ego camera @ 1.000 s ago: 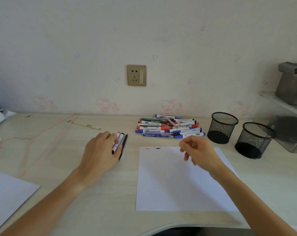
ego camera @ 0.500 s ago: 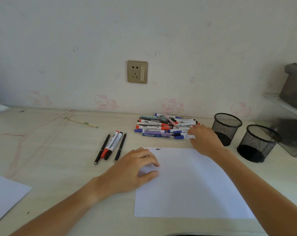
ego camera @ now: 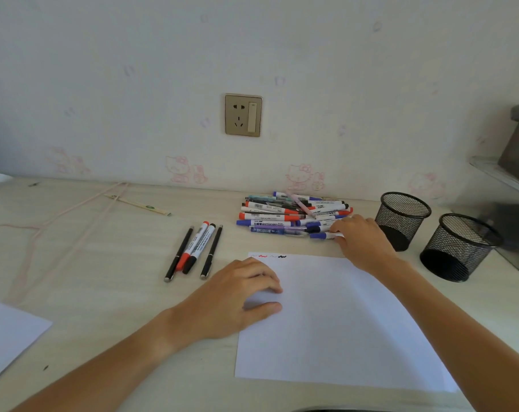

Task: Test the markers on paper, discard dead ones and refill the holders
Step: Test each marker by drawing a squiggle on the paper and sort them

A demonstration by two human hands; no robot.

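A white sheet of paper (ego camera: pixel 341 322) lies in front of me with small red and black scribbles (ego camera: pixel 271 256) at its top left corner. My left hand (ego camera: pixel 240 295) rests on the sheet's left edge, fingers loosely curled, holding nothing. A pile of markers (ego camera: pixel 282 215) with blue, red and black caps lies by the wall. My right hand (ego camera: pixel 362 239) reaches the pile's right end and pinches the white end of a blue-capped marker (ego camera: pixel 322 235) at the front. Two empty black mesh holders (ego camera: pixel 402 218) (ego camera: pixel 460 245) stand to the right.
Several pens and markers (ego camera: pixel 195 251) lie side by side left of the paper. A pink cable (ego camera: pixel 74 215) and a thin wrapped stick (ego camera: pixel 137 204) lie at the back left. A second sheet (ego camera: pixel 5 331) sits at the front left. A clear shelf (ego camera: pixel 504 176) holds grey items on the right.
My left hand left the set-aside pens and moved right onto the paper's edge. My right hand reached from above the paper to the pile's right end and stays there.
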